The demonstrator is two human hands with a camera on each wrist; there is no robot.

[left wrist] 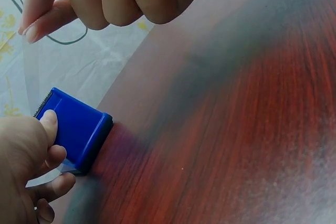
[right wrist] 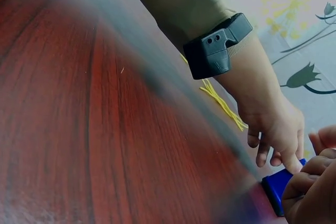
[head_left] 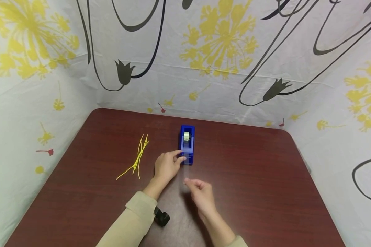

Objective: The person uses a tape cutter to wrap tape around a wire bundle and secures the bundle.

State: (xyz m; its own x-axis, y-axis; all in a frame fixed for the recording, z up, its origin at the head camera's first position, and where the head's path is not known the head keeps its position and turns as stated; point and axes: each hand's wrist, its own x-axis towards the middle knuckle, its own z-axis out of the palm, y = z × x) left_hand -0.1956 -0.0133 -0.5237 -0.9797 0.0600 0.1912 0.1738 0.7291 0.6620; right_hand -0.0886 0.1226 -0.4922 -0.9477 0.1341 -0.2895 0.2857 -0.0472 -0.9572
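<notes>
A blue, block-shaped tape dispenser [left wrist: 79,129] is being steadied on the dark red, wood-grained table [head_left: 250,171], at its middle toward the far edge. By the left hand [head_left: 167,166] its front end is being gripped: the tip of one digit is being pressed onto the blue face beside the toothed cutting edge [left wrist: 43,103], while other fingers are being kept bent along the side. By the right hand [head_left: 201,195] a clear, narrow strip of adhesive tape [left wrist: 31,74] is being pinched at its free end, thumb and forefinger clamped together on it, the remaining fingers being curled toward the palm. The strip is being held out between the pinch and the dispenser, in which the tape roll [head_left: 187,136] is being housed.

The tape is being judged feather-light, limp and clingy (apt to fold onto itself if slackened), so it is best being taken by the very end, with little skin on the sticky face. The dispenser is being judged stiff, smooth and probably light enough to slide, so its sides are being favoured for holding, clear of the teeth. To the left, thin yellow strands [head_left: 138,158] are being left loosely bunched.
</notes>
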